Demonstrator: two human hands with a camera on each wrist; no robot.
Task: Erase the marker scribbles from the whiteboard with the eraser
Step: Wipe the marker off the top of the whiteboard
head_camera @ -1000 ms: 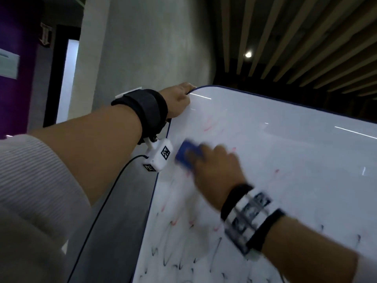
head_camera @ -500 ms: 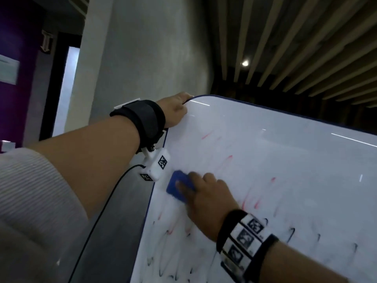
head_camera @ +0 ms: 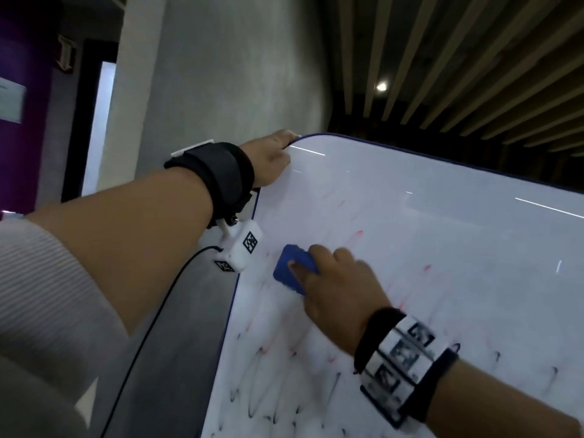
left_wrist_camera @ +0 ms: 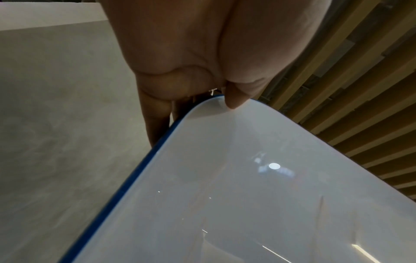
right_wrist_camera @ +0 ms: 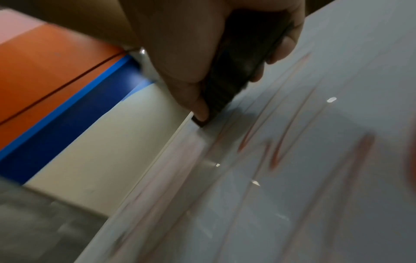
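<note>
A whiteboard [head_camera: 458,241] with a thin blue rim fills the right of the head view. Faint red streaks [head_camera: 360,233] cross its middle and black scribbles [head_camera: 252,403] run along its lower part. My right hand [head_camera: 335,289] grips a blue eraser [head_camera: 292,268] and presses it flat on the board near the left edge. In the right wrist view the eraser's dark felt [right_wrist_camera: 238,65] lies on the board between thumb and fingers, beside red smears [right_wrist_camera: 276,153]. My left hand [head_camera: 271,159] holds the board's top left corner [left_wrist_camera: 216,105], thumb on the front, fingers behind.
A grey concrete wall [head_camera: 221,74] stands behind the board's left edge. A black cable [head_camera: 151,330] hangs from the left wrist camera. Wooden ceiling slats [head_camera: 474,58] run above, and a purple wall [head_camera: 22,121] is at far left.
My right hand has swept the eraser down from near the top left to lower on the board's left side. The left hand keeps its hold on the corner.
</note>
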